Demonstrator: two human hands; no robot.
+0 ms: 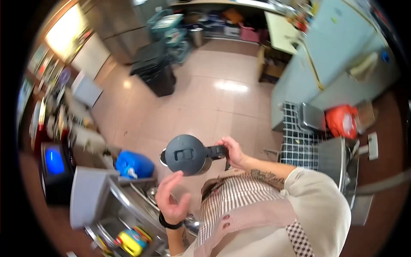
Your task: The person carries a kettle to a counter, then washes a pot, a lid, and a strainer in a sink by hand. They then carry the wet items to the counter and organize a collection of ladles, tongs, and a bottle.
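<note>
An electric kettle (pixel 195 154) with a dark grey lid and a steel spout hangs in front of my body, over the tiled floor. My right hand (pixel 232 153) is wrapped round its black handle, on the right side. Just below the kettle's lower left edge is my left hand (pixel 173 200), fingers spread and nothing in its palm. A black band (pixel 169 221) circles the left wrist. The kettle's lid looks closed, and its underside is hidden from above.
On the left are a metal sink counter (pixel 122 192), a blue plastic jug (pixel 135 164) and a yellow bottle (pixel 132 242). A black bin (pixel 156 70) stands ahead. To the right are a pale fridge (pixel 329 51), a checked surface (pixel 299 147) and a red bag (pixel 341 121).
</note>
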